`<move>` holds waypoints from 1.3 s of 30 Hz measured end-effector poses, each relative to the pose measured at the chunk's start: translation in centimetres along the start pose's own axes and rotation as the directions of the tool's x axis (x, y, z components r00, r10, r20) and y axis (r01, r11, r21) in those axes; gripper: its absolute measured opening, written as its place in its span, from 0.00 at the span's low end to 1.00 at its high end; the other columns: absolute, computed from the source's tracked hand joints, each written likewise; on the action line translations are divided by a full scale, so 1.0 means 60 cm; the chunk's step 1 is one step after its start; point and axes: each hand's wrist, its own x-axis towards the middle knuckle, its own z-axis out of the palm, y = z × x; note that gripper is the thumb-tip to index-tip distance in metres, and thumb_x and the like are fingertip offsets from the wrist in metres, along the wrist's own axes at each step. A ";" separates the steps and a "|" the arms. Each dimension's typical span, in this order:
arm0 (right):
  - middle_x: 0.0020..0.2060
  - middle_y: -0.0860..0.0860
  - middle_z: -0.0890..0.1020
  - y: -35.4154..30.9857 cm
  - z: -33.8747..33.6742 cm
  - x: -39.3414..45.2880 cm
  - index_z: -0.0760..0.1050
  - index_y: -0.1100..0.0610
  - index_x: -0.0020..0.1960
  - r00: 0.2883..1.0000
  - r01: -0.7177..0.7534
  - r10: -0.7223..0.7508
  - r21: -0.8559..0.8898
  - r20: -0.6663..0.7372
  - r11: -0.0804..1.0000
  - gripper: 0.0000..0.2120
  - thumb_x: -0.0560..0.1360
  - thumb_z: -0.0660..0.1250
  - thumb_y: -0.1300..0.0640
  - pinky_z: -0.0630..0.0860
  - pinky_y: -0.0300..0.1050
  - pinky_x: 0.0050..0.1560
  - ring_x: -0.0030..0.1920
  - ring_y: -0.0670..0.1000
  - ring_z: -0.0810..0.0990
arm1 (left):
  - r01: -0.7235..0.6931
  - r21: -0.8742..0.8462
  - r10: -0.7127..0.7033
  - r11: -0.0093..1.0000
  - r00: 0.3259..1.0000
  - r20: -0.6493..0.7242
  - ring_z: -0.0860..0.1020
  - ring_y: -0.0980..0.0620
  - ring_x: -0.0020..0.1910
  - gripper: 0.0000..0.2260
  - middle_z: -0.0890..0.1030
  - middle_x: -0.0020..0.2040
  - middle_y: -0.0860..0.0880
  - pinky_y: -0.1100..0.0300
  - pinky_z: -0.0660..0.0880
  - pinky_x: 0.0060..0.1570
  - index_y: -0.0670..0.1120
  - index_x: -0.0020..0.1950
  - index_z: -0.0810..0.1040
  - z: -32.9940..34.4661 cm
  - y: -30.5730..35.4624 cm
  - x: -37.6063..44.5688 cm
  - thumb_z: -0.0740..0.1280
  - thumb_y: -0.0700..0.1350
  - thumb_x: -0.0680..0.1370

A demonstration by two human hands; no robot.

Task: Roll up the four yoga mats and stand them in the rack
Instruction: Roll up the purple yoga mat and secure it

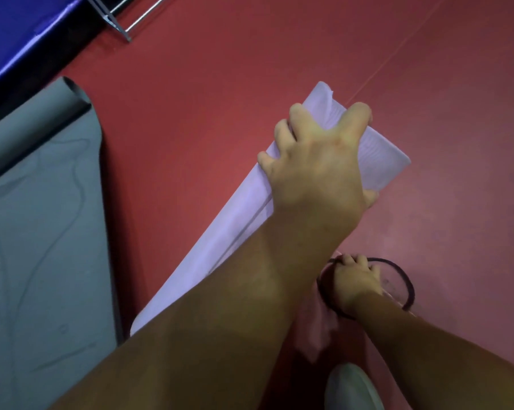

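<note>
Left forearm: fills the lower middle of the view, running up from the bottom edge to the left hand.
Left hand [315,164]: fingers spread and curled over the upper end of the rolled lilac yoga mat [235,226], thumb wrapped under its right side, gripping it.
Rolled lilac yoga mat: a long roll slanting from the lower left up to the right, its ribbed upper end showing just beyond the fingertips; the lower end is hidden behind the forearm. Whether it touches the floor cannot be told.
Right hand [355,281]: low at the right, fingers clenched around a dark elastic loop [403,279], with something pale pink [324,324] just below it, too blurred to name.
Shoe [353,386]: a grey toe at the bottom edge, on the floor.
Grey yoga mat [42,232]: lying flat along the left edge of the red floor [220,69], its far end curling up into a small roll.
Metal rack [125,16]: silver bars and a foot at the top edge of the floor, well apart from the lilac mat.
Blue pad [22,34]: glossy, in the top left corner beside the rack.
</note>
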 end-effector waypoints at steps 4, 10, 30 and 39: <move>0.63 0.49 0.71 -0.001 -0.004 0.001 0.75 0.49 0.64 0.988 -0.027 0.047 0.135 -0.144 0.990 0.18 0.75 0.63 0.51 0.68 0.57 0.57 0.62 0.57 0.66 | -0.006 0.003 0.006 1.000 0.999 0.040 0.68 0.43 0.63 0.37 0.65 0.66 0.45 0.37 0.73 0.58 0.62 0.65 0.68 -0.001 0.002 -0.003 0.81 0.61 0.60; 0.57 0.64 0.78 0.006 -0.050 -0.061 0.82 0.66 0.54 0.827 0.211 0.116 0.494 -0.550 0.843 0.11 0.72 0.69 0.69 0.79 0.54 0.53 0.50 0.65 0.82 | -0.034 -0.035 0.035 0.999 0.999 0.028 0.69 0.44 0.61 0.37 0.65 0.63 0.47 0.39 0.75 0.56 0.62 0.65 0.68 -0.053 -0.014 -0.038 0.80 0.62 0.60; 0.45 0.52 0.85 -0.182 -0.380 -0.453 0.83 0.51 0.51 0.543 0.671 0.170 0.547 -0.822 0.500 0.19 0.71 0.61 0.69 0.80 0.51 0.51 0.45 0.54 0.83 | 0.041 -0.431 -0.229 0.902 0.889 -0.396 0.66 0.38 0.74 0.34 0.62 0.75 0.40 0.42 0.70 0.68 0.61 0.60 0.69 -0.332 -0.222 -0.403 0.84 0.53 0.60; 0.55 0.43 0.81 -0.373 -0.427 -0.680 0.84 0.56 0.56 0.084 0.974 -0.224 0.032 -0.971 0.225 0.26 0.70 0.59 0.77 0.80 0.46 0.54 0.56 0.44 0.81 | 0.092 -0.602 -0.488 0.793 0.688 -0.538 0.74 0.50 0.63 0.36 0.68 0.67 0.48 0.66 0.68 0.64 0.65 0.57 0.69 -0.380 -0.282 -0.529 0.85 0.49 0.58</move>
